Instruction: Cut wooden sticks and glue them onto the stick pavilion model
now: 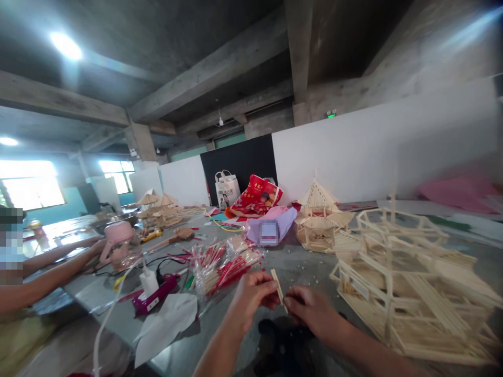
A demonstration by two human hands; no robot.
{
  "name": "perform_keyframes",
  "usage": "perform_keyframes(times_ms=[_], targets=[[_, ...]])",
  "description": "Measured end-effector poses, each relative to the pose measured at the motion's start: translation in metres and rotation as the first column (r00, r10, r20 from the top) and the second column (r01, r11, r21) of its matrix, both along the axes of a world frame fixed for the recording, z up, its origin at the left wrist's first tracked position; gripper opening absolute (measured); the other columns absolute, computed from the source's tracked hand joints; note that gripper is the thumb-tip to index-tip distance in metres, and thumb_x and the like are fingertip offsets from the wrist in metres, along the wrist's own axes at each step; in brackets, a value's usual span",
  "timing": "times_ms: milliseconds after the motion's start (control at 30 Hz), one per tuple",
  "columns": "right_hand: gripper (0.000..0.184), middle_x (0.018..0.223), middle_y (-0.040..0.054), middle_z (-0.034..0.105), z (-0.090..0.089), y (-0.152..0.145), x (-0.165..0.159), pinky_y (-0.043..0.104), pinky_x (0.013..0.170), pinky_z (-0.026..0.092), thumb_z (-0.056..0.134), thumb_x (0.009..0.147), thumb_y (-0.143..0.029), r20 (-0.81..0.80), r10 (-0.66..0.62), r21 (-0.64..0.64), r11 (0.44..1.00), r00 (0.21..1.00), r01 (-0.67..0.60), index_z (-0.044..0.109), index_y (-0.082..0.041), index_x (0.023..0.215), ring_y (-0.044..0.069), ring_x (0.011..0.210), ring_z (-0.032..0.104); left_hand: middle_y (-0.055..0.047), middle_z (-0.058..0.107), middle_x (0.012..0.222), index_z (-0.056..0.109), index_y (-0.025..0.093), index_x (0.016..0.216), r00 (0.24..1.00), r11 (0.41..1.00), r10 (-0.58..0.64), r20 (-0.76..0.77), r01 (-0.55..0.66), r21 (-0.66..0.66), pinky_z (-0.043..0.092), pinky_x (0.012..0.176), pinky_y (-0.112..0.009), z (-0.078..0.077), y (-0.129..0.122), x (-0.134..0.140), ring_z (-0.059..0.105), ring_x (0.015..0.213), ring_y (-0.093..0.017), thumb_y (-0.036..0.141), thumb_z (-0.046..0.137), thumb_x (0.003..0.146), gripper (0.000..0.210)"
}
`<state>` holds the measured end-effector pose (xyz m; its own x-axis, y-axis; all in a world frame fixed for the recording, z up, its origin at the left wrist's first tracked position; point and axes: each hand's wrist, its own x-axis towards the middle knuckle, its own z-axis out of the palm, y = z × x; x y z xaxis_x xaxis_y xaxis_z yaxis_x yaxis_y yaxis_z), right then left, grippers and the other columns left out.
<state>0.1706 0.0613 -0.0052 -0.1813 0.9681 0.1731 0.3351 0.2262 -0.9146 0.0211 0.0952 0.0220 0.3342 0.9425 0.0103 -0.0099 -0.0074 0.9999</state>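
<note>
a co-worker's arm point(47, 280) rested at far left. over the grey worktop point(298, 267), the left hand point(251, 296) and right hand point(310, 309) both pinched one thin wooden stick point(278, 287); the stick model point(408, 293) stood right. fitting it likely demands careful alignment.

Two bare forearms are seen rising from the bottom edge of the frame, with no sleeve, cuff or glove visible on either. The left hand point(251, 294) and the right hand point(312, 310) are uncovered; no ring, watch, bracelet or band is seen at the fingers or wrists. Both arms are cut off below the elbow by the frame, so any clothing higher up is not shown.
</note>
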Motion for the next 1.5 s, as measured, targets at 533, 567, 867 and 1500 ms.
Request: perform_keyframes(times_ms=[533, 567, 867, 1500], targets=[[0.019, 0.054, -0.0018, 0.052, -0.003, 0.004, -0.001, 0.023, 0.050, 0.034, 0.040, 0.077, -0.028, 0.133, -0.114, 0.028, 0.993, 0.985, 0.111, 0.049, -0.018, 0.064, 0.012, 0.051, 0.048, -0.004, 0.063, 0.057, 0.062, 0.011, 0.068, 0.999, 1.000, 0.023, -0.039, -0.023, 0.016, 0.042, 0.046, -0.022, -0.001, 0.001, 0.000, 0.057, 0.049, -0.013, 0.036, 0.070, 0.061, 0.027], [0.019, 0.055, -0.0010, 0.053, -0.003, 0.004, -0.002, 0.024, 0.051, 0.034, 0.040, 0.078, -0.028, 0.165, -0.155, 0.043, 0.988, 0.974, 0.150, 0.049, -0.018, 0.064, 0.012, 0.052, 0.049, -0.003, 0.062, 0.057, 0.062, 0.011, 0.068, 0.998, 0.999, 0.037, -0.042, -0.036, 0.022, 0.041, 0.045, -0.022, -0.002, 0.002, 0.000, 0.057, 0.049, -0.013, 0.036, 0.070, 0.061, 0.027], [0.017, 0.088, 0.0112, 0.061, 0.005, -0.014, -0.003, 0.032, 0.074, 0.036, 0.037, 0.081, -0.019, 0.384, -0.385, 0.268, 0.916, 0.840, 0.297, 0.054, -0.016, 0.083, 0.022, 0.084, 0.055, -0.001, 0.060, 0.057, 0.060, 0.014, 0.067, 0.993, 0.993, 0.119, 0.010, -0.119, 0.018, 0.037, 0.043, -0.018, 0.003, 0.007, -0.004, 0.054, 0.050, -0.009, 0.033, 0.069, 0.064, 0.022], [0.009, 0.087, 0.0043, 0.059, 0.073, -0.171, 0.154, 0.032, 0.072, 0.045, 0.049, 0.082, -0.025, 0.509, -0.624, 0.696, 0.704, 0.593, 0.143, 0.051, -0.023, 0.090, 0.018, 0.081, 0.057, -0.001, 0.060, 0.058, 0.063, 0.014, 0.066, 0.966, 0.941, -0.223, 0.133, 0.248, -0.230, 0.024, 0.034, -0.015, 0.037, -0.113, 0.137, 0.039, 0.036, -0.002, 0.035, 0.073, 0.059, 0.024]])
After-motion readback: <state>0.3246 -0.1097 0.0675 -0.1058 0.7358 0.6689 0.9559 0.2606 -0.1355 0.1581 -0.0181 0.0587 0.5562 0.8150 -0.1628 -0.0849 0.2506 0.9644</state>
